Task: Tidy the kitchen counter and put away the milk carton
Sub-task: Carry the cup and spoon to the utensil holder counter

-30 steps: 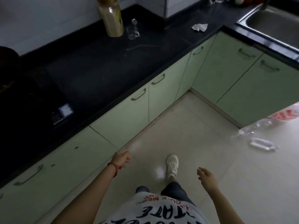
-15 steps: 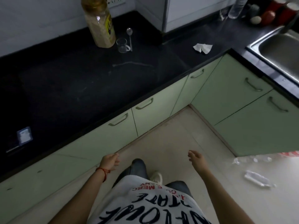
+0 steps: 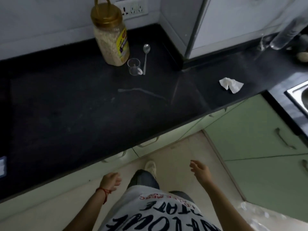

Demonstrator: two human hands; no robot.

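left hand and right hand, both empty and well apart, held low in front of the torso over the floor, below the counter edge; left fingers loosely curled, right fingers spread and relaxed. a red thread circles the left wrist. between the hands, one shoe points toward the green cabinet doors.

ahead of the hands, the black counter runs left to right and turns toward the sink at the right margin. on it, toward the back wall: a gold-lidded jar of pale grains, upright; a small glass cup just in front of the jar; a spoon beside the cup, its long axis running front to back, bowl toward the wall. a crumpled tissue lies well to the right, near the front edge; a pale streak marks the counter between the cup and the edge.

no milk carton is visible in this view; its place cannot be told. of the visible clutter, the tissue lies forward and right, judged nearer the right hand; the cup and spoon lie forward and slightly left, a longer reach for either hand.
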